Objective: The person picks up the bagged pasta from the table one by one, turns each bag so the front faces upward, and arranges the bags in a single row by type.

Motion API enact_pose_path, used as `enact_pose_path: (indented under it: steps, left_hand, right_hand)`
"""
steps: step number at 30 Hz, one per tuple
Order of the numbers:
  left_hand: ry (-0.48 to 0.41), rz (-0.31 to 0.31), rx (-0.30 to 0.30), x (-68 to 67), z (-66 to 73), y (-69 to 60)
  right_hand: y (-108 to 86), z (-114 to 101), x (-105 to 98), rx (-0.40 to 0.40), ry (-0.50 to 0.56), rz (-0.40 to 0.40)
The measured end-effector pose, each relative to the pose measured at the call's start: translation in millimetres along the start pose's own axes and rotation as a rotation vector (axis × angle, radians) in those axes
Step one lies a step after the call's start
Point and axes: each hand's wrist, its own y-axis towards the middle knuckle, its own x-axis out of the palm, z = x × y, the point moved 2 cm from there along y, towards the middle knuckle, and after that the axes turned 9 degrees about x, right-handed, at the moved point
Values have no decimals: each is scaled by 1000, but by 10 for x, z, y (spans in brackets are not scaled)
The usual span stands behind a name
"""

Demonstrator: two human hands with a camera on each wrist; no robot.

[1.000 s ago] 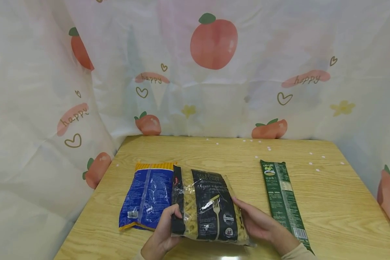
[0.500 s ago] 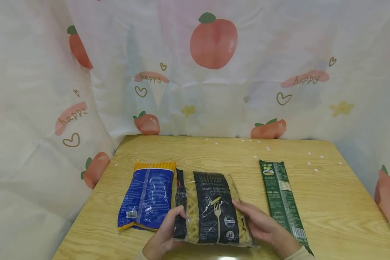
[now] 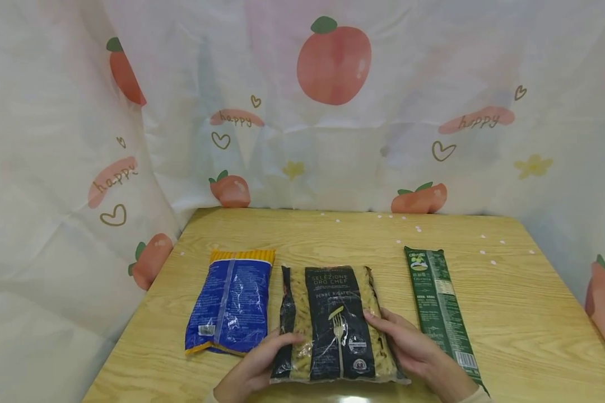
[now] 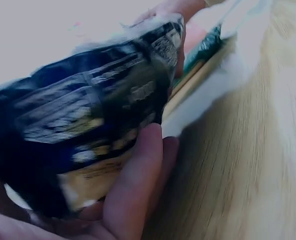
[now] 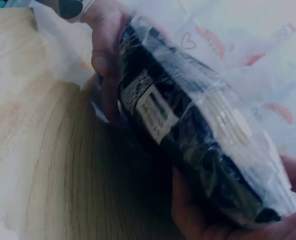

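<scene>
A clear and black bag of penne pasta [image 3: 335,324], its front label turned up, is held between both hands in the head view. My left hand [image 3: 262,364] grips its left edge, thumb across the front. On the right edge my right hand [image 3: 408,344] holds it, thumb on the face and most fingers hidden behind. In the left wrist view the printed back of the bag [image 4: 87,110] shows blurred, with left fingers [image 4: 137,180] beneath. The right wrist view shows the bag [image 5: 198,145] tilted and raised over the table, my left hand [image 5: 105,40] at its far end.
A blue bag with yellow ends [image 3: 232,305] lies to the left on the wooden table [image 3: 524,313]. To the right lies a long green spaghetti packet [image 3: 438,308]. Small white bits are scattered near the back edge. A fruit-print curtain [image 3: 333,145] encloses the back and sides.
The penne bag has turned to face up more squarely and shifted slightly right, apart from the blue bag. My left thumb now lies further across its front. The other two packs stay put.
</scene>
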Motion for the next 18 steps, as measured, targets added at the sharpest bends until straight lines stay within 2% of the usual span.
enact_pose_path:
  steps: [2,7,11,18]
  left_hand:
    - [49,20,30,-9,-7,9]
    - [91,25,84,-11,-35,44]
    - [64,39,97,-15,-76,44]
    - [12,53,126,-22,-119,24]
  right_hand:
    - [-20,5,2,-1,-22,21]
    - [-44,24,17,-19,-36,48]
    - [-54,48,20,-21,-23,56]
    - [-128,102,-17,24,-74,109]
